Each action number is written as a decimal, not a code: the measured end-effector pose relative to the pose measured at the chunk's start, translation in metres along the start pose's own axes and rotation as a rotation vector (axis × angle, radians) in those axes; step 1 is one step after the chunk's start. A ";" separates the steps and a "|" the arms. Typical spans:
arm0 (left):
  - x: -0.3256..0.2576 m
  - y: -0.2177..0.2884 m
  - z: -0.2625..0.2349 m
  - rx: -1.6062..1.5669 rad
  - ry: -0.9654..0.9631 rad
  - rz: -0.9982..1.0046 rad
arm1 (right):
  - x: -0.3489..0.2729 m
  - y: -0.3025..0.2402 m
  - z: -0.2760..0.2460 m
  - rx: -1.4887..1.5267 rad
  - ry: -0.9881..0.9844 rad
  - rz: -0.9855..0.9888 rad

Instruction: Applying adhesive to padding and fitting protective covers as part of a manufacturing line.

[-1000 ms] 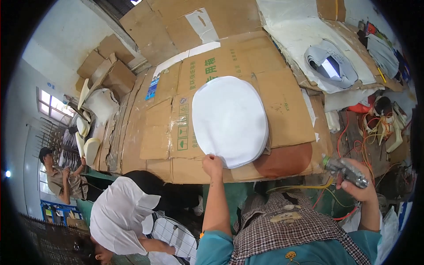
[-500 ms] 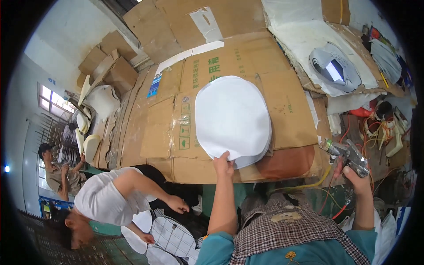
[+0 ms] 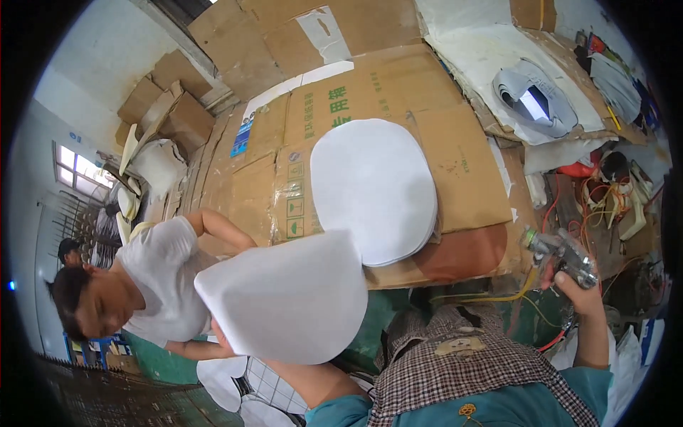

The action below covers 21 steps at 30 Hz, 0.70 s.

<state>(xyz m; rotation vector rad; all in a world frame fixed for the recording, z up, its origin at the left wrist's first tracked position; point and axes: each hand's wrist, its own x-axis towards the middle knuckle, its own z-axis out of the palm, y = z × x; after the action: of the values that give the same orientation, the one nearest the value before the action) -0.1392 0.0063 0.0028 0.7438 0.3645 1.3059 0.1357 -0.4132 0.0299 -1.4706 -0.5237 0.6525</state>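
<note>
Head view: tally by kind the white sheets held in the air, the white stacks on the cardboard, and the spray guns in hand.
Raised white sheet: 1
Stack of white sheets: 1
Spray gun: 1
Total: 3

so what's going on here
The person in the checked apron holds a loose white sheet out to the left; their left hand is mostly hidden behind it. Their right hand grips a metallic spray-gun-like tool off to the right. A stack of similar rounded white sheets lies on the cardboard-covered table. A white-shirted co-worker is close by on the left.
</note>
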 end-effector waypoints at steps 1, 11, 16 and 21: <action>0.002 0.004 -0.001 0.016 0.016 0.035 | -0.002 -0.001 0.002 -0.022 0.095 0.005; -0.024 0.055 -0.040 0.169 0.163 0.339 | -0.036 -0.009 0.008 -0.085 -0.068 0.076; -0.033 0.056 -0.035 0.256 0.200 0.468 | -0.020 -0.005 0.041 -0.001 -0.087 0.028; -0.021 0.078 -0.087 -0.459 -0.032 0.299 | -0.005 -0.021 0.057 -0.061 0.133 -0.012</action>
<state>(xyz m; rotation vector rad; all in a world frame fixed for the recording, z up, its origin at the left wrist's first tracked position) -0.2568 0.0171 -0.0105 0.4372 -0.0806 1.5832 0.0946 -0.3752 0.0534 -1.5553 -0.4522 0.5297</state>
